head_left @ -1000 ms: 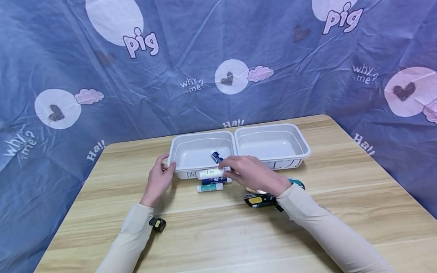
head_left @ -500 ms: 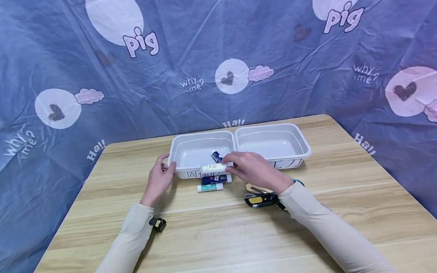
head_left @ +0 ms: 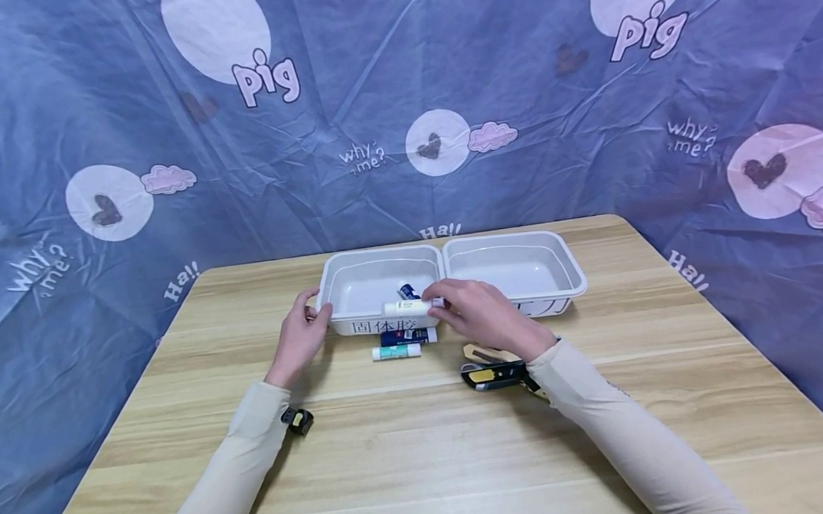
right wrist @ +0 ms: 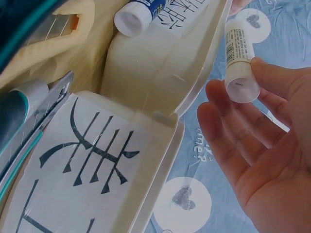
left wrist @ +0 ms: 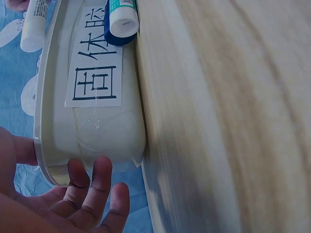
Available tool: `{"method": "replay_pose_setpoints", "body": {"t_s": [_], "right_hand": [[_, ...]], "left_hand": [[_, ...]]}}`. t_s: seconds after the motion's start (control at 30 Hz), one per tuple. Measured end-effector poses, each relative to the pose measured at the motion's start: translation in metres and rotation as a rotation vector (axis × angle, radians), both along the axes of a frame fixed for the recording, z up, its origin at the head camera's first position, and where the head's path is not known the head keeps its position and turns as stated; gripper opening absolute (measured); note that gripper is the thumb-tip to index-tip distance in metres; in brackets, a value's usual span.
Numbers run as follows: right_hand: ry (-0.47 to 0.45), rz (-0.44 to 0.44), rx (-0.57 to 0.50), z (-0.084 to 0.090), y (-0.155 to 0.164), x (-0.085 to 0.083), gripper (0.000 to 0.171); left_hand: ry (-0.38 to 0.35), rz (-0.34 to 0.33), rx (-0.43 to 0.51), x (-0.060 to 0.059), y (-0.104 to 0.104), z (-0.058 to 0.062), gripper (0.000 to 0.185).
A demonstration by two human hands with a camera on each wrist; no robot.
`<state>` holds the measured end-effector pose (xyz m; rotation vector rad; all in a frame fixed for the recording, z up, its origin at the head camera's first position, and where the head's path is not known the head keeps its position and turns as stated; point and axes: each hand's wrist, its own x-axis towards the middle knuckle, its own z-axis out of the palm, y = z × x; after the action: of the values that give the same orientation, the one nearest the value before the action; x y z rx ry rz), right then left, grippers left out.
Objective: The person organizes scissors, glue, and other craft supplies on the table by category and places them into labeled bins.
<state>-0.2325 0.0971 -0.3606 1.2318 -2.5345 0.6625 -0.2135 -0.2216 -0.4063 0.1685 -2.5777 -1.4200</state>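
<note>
Head view, left to right: the left hand pinches the left tray at its corner rim; inside lies a blue stick. Above the front rim, the white stick runs sideways, leftward from the right hand, which pinches its right end. Just beside stands the right tray.

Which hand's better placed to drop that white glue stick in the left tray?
Probably the right hand: it pinches the white glue stick by the near side of the left tray, whose corner the left hand holds.
</note>
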Motion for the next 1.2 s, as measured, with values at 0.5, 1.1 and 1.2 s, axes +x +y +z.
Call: {"method": "replay_pose_setpoints", "body": {"t_s": [0.5, 1.1, 1.2], "right_hand": [[-0.028, -0.082, -0.024, -0.0042, 0.0016, 0.0004, 0.026], [-0.009, -0.155, -0.045, -0.0058, 0.0014, -0.0025, 0.025], [-0.008, -0.154, -0.038, -0.005, 0.0004, -0.004, 0.026]], "left_hand": [[-0.002, -0.011, 0.0, 0.0007, 0.0017, -0.0012, 0.051], [-0.002, -0.02, -0.018, 0.0014, -0.0001, 0.0002, 0.052], [0.003, -0.017, -0.021, 0.0014, -0.0005, 0.0009, 0.051]]}}
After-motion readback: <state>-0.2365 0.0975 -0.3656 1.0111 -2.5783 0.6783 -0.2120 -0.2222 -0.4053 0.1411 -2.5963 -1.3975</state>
